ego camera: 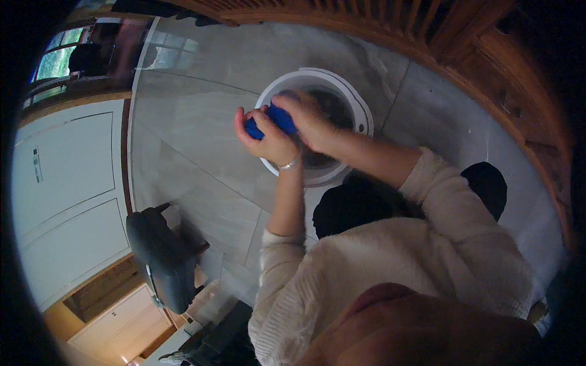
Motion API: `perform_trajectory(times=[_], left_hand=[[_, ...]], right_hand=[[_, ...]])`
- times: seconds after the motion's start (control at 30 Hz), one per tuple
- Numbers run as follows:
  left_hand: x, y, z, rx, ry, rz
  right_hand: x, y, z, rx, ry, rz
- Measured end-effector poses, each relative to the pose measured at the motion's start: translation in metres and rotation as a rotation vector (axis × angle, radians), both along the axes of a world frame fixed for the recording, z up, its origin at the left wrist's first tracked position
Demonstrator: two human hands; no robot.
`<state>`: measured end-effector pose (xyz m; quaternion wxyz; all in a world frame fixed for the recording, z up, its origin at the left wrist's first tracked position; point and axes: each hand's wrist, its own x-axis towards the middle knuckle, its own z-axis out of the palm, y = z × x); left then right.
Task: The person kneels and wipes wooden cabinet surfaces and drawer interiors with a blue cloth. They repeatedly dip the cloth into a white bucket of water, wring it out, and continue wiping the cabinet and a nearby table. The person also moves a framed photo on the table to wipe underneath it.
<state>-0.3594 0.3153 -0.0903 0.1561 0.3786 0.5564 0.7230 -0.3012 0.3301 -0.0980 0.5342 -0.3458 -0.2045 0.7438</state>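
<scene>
A bunched blue cloth (282, 118) is squeezed between my two hands above a round white bucket (361, 103). My left hand (274, 142) wraps the near left end of the cloth, its fingers curled over it. From the right, my right hand (309, 116) closes on the other end, and it looks slightly blurred. Dark water (329, 107) seems to fill the lower part of the bucket; my hands and forearms hide much of it. A thin bracelet (289, 164) circles my left wrist.
The bucket stands on grey floor tiles (201, 132). To the left is a dark padded stool or chair (162, 261) beside white door panels (73, 160). Wooden furniture with slats and drawers (494, 78) curves along the top and right. My dark-clothed knees (352, 206) are close to the bucket.
</scene>
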Motion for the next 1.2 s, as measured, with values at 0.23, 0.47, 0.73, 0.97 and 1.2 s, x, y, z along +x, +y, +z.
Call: perform_trajectory(times=[0.23, 0.47, 0.73, 0.97, 1.2], left_hand=[[-0.035, -0.024, 0.030, 0.164, 1.190, -0.695], [-0.016, -0.022, 0.045, 0.581, 1.570, -0.889], [-0.002, -0.010, 0.008, 0.403, 2.118, -1.259], [-0.003, -0.010, -0.024, 0.015, 2.138, -1.243], [-0.012, 0.000, -0.039, 0.518, 2.318, -1.044]], right_hand=[[0.045, 0.026, 0.014, -0.177, 0.073, 0.833], [0.020, 0.034, 0.018, 0.088, -0.213, 1.164], [-0.001, 0.038, 0.017, 0.428, -0.841, 1.396], [-0.019, 0.041, 0.000, 0.594, -1.054, 1.317], [-0.020, 0.041, -0.019, 0.547, -1.056, 1.123]])
